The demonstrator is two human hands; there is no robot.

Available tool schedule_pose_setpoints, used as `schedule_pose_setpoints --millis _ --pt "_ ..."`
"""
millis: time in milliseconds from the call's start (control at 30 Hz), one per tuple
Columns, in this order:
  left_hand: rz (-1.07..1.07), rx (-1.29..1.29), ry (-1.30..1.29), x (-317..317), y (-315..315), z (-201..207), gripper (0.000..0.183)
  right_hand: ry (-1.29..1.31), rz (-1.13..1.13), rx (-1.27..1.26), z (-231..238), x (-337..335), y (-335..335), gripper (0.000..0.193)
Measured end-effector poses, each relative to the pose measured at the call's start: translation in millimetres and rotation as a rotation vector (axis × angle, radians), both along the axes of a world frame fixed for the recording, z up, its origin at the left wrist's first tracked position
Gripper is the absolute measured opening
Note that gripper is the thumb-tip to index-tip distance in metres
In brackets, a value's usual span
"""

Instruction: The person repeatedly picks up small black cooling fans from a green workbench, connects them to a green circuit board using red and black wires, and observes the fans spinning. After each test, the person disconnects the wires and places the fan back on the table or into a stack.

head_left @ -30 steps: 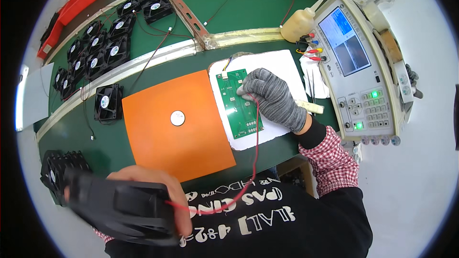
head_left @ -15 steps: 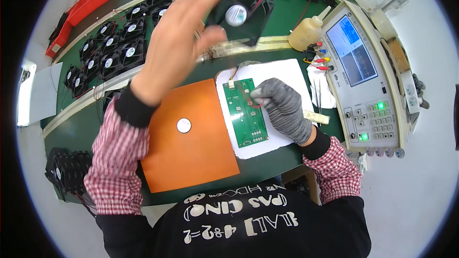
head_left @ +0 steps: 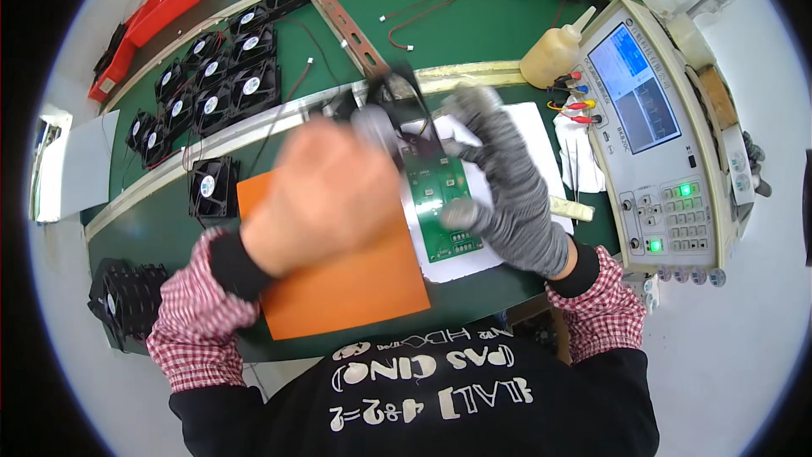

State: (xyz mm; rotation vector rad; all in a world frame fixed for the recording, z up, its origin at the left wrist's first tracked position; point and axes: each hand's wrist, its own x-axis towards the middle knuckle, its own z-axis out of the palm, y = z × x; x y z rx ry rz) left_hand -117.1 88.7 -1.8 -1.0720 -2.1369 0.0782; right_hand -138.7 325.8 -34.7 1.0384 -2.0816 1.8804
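My left hand point(head_left: 326, 190), bare and smeared by motion, is over the orange sheet point(head_left: 359, 296); its fingers cannot be made out. Close beyond it is a blurred black fan point(head_left: 402, 97) with a pale round label. The blur hides whether the hand grips it. The fan overlaps the far end of a green circuit board point(head_left: 440, 203), which lies on a white pad point(head_left: 541, 144). My right hand point(head_left: 512, 190), in a grey knitted glove, has its fingers spread over the board's right side. Nothing shows in it.
Several black fans point(head_left: 216, 106) with wires stand at the far left, and a single fan point(head_left: 213, 189) sits left of the sheet. A metal strip point(head_left: 342, 21) lies ahead. On the right are a squeeze bottle point(head_left: 550, 57) and a test instrument point(head_left: 639, 118) with clip leads.
The black fan and my left hand have come down toward me. My right hand has opened from a pinch on a red wire. The white disc on the orange sheet is now hidden.
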Motion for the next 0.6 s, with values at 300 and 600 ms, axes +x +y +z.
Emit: schedule_pose_setpoints --millis 300,600 --pt "0.598 0.521 0.275 36.2 -93.6 33.0 0.018 0.44 -0.204 0.676 6.4 -11.9 27.6 0.02" --pt "0.117 0.369 -0.524 77.1 -14.6 -49.7 0.033 -0.048 -0.074 0.384 -28.7 -28.5 14.8 0.01"
